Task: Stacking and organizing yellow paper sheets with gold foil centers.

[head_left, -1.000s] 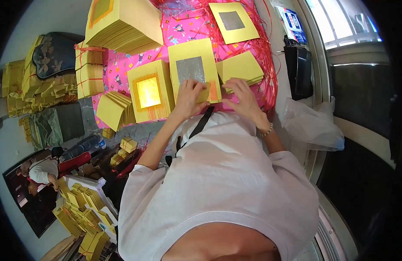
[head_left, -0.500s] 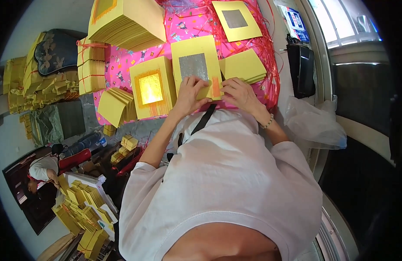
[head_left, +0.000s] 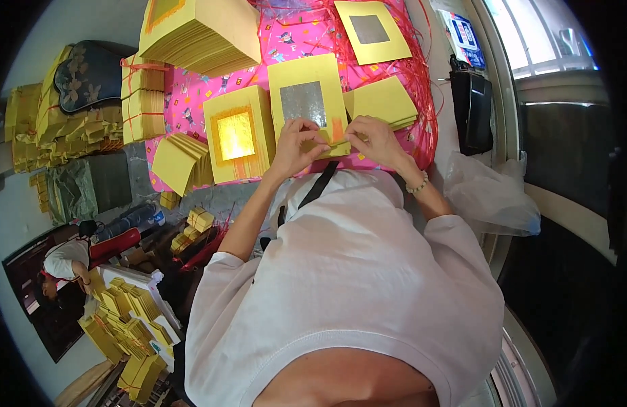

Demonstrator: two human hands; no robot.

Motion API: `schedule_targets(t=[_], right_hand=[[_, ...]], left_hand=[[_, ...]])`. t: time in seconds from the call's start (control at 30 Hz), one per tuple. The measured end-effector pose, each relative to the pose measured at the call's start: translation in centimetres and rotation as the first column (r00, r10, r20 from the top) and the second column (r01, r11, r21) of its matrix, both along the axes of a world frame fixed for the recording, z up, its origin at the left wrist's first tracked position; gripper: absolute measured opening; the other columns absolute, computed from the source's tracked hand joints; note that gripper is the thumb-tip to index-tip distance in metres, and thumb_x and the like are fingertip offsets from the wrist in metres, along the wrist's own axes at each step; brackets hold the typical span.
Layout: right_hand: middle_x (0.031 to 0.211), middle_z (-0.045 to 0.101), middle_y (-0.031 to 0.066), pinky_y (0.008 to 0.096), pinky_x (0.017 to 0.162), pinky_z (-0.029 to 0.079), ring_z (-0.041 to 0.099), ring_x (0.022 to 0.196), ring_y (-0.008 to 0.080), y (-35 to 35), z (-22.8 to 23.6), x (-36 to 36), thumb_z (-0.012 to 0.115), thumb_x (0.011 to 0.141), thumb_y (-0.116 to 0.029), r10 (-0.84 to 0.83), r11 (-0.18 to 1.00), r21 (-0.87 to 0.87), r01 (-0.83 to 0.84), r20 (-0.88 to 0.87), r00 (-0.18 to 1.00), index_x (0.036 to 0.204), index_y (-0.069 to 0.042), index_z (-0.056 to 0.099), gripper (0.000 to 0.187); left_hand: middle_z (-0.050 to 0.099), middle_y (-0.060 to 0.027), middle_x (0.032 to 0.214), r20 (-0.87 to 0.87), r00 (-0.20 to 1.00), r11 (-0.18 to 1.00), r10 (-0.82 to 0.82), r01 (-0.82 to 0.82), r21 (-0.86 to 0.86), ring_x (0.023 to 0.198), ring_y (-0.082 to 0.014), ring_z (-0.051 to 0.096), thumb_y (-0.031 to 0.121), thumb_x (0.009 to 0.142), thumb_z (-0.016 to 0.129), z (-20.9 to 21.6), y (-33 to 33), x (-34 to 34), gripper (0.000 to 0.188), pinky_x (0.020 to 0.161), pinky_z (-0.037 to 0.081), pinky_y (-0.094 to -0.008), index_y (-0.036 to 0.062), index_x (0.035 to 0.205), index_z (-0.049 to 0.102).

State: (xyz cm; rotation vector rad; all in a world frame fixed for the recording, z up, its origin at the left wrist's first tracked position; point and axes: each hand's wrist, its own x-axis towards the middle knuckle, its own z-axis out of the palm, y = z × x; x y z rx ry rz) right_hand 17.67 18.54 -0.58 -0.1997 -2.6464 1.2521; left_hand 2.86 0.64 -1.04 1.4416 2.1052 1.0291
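Observation:
A yellow paper sheet with a silver foil square (head_left: 306, 102) lies on the pink patterned cloth (head_left: 191, 102) in front of me. My left hand (head_left: 296, 146) and my right hand (head_left: 371, 139) both pinch its near edge, fingers closed on the folded paper. A bead bracelet is on my right wrist. To the left lies a stack of yellow sheets with a gold foil square (head_left: 237, 134). A plain yellow stack (head_left: 381, 102) sits just beyond my right hand.
A tall pile of yellow sheets (head_left: 198, 30) stands at the far left, tied bundles (head_left: 144, 102) beside it. Another silver-square sheet (head_left: 371, 30) lies far right among red strings. A black box (head_left: 473, 108) and white bag (head_left: 490, 197) are right. A person (head_left: 66, 261) crouches lower left.
My hands have drawn closer together on the sheet's near edge and now fold it; the view has shifted slightly.

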Motion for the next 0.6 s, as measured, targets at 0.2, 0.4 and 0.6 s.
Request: schedule_targets(t=[0.2, 0.4, 0.6], right_hand=[[0.072, 0.056, 0.0079, 0.0305, 0.062, 0.044, 0.054, 0.066, 0.0204, 0.07, -0.44, -0.17, 0.062, 0.080, -0.010, -0.028, 0.997, -0.074, 0.031, 0.043, 0.999, 0.078, 0.000, 0.059, 0.010], [0.070, 0.056, 0.0070, 0.0284, 0.058, 0.043, 0.053, 0.061, 0.0164, 0.16, -0.45, -0.39, 0.062, 0.077, -0.008, -0.050, 0.990, -0.124, 0.059, 0.072, 0.996, 0.075, 0.001, 0.060, 0.009], [0.069, 0.057, 0.0069, 0.0271, 0.055, 0.043, 0.053, 0.059, 0.0144, 0.22, -0.35, -0.57, 0.063, 0.075, -0.008, -0.059, 0.984, -0.159, 0.076, 0.110, 0.992, 0.074, 0.001, 0.061, 0.010]], left_hand=[[0.056, -0.0051, 0.099, 0.057, 0.998, 1.000, 0.010, -0.011, 0.005, 0.098, -0.0233, 0.048, 0.016, 0.069, 0.076, -0.25, 0.01, -0.03, 0.013, 0.089, 0.038, -0.0332, 0.0082, 0.076, 0.068], [0.055, -0.0049, 0.099, 0.061, 0.998, 1.000, 0.003, -0.004, 0.010, 0.098, -0.0232, 0.048, 0.015, 0.068, 0.077, 0.11, 0.10, -0.02, 0.014, 0.088, 0.038, -0.0333, 0.0085, 0.076, 0.069], [0.055, -0.0056, 0.096, 0.040, 0.999, 0.999, 0.006, -0.008, 0.045, 0.094, -0.0251, 0.048, 0.019, 0.065, 0.078, -0.41, 0.04, -0.03, 0.015, 0.085, 0.039, -0.0350, 0.0108, 0.075, 0.069]])
